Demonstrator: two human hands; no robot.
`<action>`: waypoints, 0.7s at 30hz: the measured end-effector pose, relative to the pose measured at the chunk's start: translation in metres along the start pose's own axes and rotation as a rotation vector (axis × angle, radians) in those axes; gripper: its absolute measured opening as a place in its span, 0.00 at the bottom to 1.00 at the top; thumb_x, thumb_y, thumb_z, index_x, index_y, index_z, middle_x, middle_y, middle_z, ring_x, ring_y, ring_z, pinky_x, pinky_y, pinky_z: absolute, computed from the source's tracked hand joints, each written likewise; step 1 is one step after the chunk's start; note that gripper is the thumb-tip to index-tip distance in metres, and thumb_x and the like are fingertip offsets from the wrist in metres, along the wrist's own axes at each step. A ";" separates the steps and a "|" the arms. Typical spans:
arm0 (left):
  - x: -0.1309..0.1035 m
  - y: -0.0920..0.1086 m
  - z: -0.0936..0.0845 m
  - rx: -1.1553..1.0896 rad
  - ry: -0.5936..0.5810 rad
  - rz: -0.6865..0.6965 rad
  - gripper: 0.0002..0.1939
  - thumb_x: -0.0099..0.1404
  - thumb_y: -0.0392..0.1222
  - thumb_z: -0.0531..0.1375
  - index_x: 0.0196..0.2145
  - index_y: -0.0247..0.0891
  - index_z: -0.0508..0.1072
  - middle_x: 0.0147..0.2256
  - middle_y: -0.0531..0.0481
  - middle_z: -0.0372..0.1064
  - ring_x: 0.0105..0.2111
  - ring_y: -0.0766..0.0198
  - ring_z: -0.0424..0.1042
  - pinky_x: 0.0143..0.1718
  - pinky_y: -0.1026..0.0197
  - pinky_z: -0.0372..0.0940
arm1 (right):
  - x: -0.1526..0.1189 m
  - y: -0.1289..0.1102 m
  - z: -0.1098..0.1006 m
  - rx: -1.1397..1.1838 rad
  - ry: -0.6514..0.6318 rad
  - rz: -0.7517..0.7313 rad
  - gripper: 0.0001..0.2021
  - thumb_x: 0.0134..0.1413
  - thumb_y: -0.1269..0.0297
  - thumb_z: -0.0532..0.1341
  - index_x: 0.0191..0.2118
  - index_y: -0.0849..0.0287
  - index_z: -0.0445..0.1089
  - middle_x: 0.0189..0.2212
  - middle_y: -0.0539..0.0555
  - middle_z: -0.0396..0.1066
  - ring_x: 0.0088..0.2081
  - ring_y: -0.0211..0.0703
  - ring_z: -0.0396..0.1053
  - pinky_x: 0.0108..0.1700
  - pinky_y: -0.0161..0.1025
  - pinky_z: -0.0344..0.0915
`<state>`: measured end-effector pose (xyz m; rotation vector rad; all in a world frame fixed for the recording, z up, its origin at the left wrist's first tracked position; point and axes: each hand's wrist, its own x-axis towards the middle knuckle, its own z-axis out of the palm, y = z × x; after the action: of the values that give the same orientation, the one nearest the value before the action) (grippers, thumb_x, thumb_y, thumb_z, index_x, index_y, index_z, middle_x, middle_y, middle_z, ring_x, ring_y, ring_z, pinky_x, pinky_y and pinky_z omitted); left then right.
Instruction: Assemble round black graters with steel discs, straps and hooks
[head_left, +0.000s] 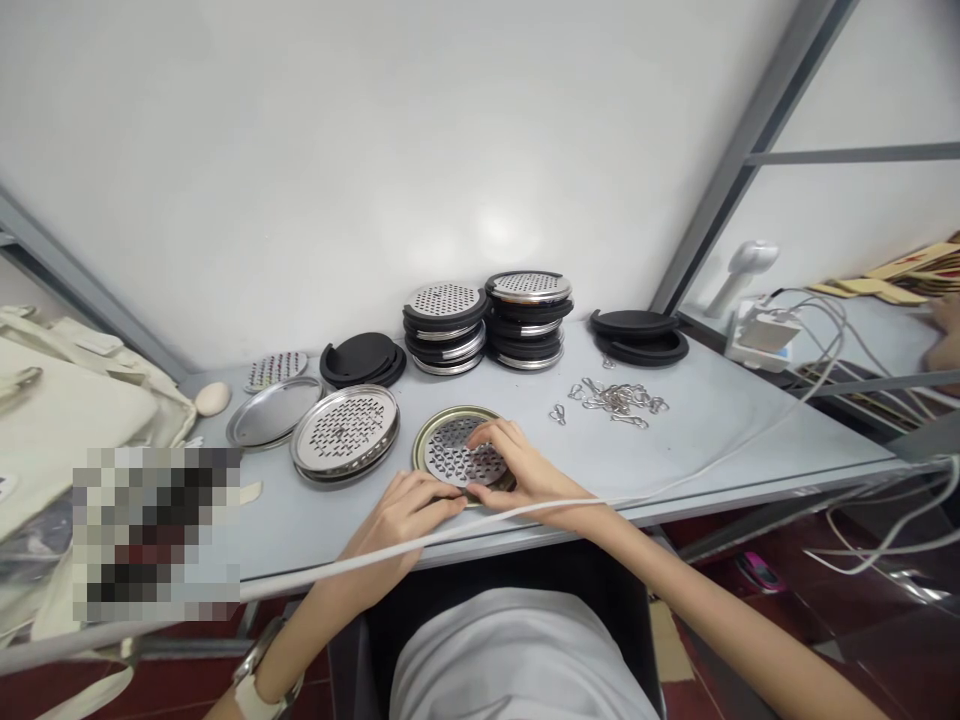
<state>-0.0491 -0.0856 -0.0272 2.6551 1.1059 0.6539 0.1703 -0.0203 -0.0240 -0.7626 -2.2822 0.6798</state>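
A round metal grater disc (454, 450) with many slots lies inside a shallow gold-rimmed metal dish (421, 440) near the table's front edge. My right hand (521, 470) curves over the disc's right side, fingers on its face and thumb at the near edge. With fingertips at the near left rim of the dish, my left hand (409, 510) holds it against the table; part of that grip is hidden. To the left sits another slotted grater disc (345, 430) in a silver-rimmed dish, beside a plain metal plate (274, 412).
Stacked graters with black rims (446, 325) stand at the back, between black round holders (361, 358) and more black holders (637, 335). Small metal clips (619, 398) lie to the right. A white cable (675, 490) crosses in front. Cream bags (90, 400) fill the left.
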 end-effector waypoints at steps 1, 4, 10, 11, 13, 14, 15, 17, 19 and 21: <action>0.000 0.000 0.000 -0.006 0.005 0.005 0.19 0.66 0.27 0.49 0.51 0.40 0.65 0.48 0.45 0.65 0.49 0.59 0.60 0.50 0.53 0.57 | 0.000 0.000 0.000 0.006 0.000 0.001 0.18 0.51 0.66 0.62 0.47 0.56 0.58 0.45 0.56 0.60 0.49 0.46 0.58 0.50 0.43 0.62; 0.001 0.000 -0.001 -0.022 0.020 0.021 0.17 0.67 0.28 0.50 0.49 0.40 0.67 0.48 0.45 0.65 0.49 0.59 0.61 0.51 0.53 0.57 | 0.000 0.001 0.001 0.019 0.004 -0.005 0.19 0.51 0.66 0.62 0.48 0.56 0.58 0.45 0.56 0.60 0.49 0.46 0.58 0.50 0.43 0.61; 0.001 -0.001 0.000 -0.037 0.031 0.031 0.16 0.66 0.27 0.50 0.48 0.38 0.68 0.46 0.45 0.66 0.48 0.60 0.61 0.50 0.53 0.57 | 0.001 0.002 0.001 0.039 0.006 -0.009 0.20 0.51 0.66 0.62 0.49 0.56 0.56 0.46 0.56 0.59 0.50 0.46 0.58 0.51 0.44 0.60; 0.001 -0.001 0.000 -0.031 0.033 0.033 0.16 0.66 0.27 0.50 0.48 0.38 0.67 0.46 0.45 0.67 0.48 0.60 0.61 0.50 0.53 0.57 | 0.001 0.001 0.001 0.040 0.003 -0.004 0.20 0.51 0.66 0.62 0.49 0.56 0.56 0.46 0.56 0.59 0.50 0.46 0.58 0.51 0.43 0.60; 0.001 -0.001 0.000 -0.009 0.045 0.038 0.16 0.66 0.27 0.50 0.49 0.38 0.67 0.45 0.45 0.67 0.47 0.60 0.62 0.49 0.53 0.58 | 0.001 0.000 0.000 0.035 -0.007 0.007 0.20 0.51 0.66 0.61 0.49 0.56 0.56 0.47 0.56 0.59 0.51 0.46 0.57 0.52 0.43 0.59; 0.001 -0.001 0.000 0.008 0.052 0.041 0.16 0.67 0.28 0.50 0.49 0.38 0.67 0.45 0.45 0.68 0.46 0.59 0.62 0.48 0.53 0.58 | 0.001 -0.001 -0.001 0.029 -0.012 0.014 0.19 0.51 0.66 0.62 0.49 0.56 0.57 0.47 0.56 0.59 0.51 0.46 0.56 0.52 0.43 0.59; 0.001 0.000 0.000 0.027 0.058 0.045 0.15 0.67 0.29 0.50 0.50 0.38 0.66 0.45 0.45 0.68 0.46 0.59 0.63 0.48 0.53 0.58 | 0.001 -0.001 -0.001 0.020 -0.018 0.020 0.19 0.51 0.66 0.62 0.48 0.56 0.57 0.47 0.56 0.59 0.51 0.46 0.56 0.52 0.43 0.59; 0.000 0.002 -0.001 0.074 0.064 0.065 0.15 0.68 0.31 0.50 0.51 0.37 0.65 0.45 0.45 0.68 0.45 0.60 0.63 0.46 0.53 0.58 | 0.001 -0.002 -0.002 0.001 -0.025 0.031 0.18 0.51 0.66 0.62 0.47 0.56 0.57 0.46 0.56 0.59 0.50 0.46 0.56 0.52 0.43 0.59; 0.000 0.003 -0.001 0.130 0.063 0.096 0.15 0.69 0.31 0.48 0.52 0.36 0.65 0.46 0.44 0.68 0.44 0.59 0.63 0.45 0.54 0.58 | 0.001 -0.001 -0.002 -0.015 -0.018 0.044 0.17 0.51 0.65 0.62 0.47 0.56 0.58 0.46 0.55 0.59 0.49 0.47 0.56 0.52 0.44 0.59; -0.001 0.004 -0.001 0.190 0.071 0.120 0.15 0.70 0.31 0.48 0.52 0.35 0.65 0.45 0.43 0.68 0.43 0.59 0.63 0.43 0.54 0.58 | 0.001 0.000 -0.001 -0.022 -0.003 0.057 0.18 0.50 0.65 0.63 0.46 0.56 0.58 0.46 0.55 0.59 0.49 0.47 0.56 0.51 0.44 0.59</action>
<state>-0.0473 -0.0890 -0.0253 2.8993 1.0828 0.7026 0.1703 -0.0189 -0.0230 -0.8400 -2.2820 0.6837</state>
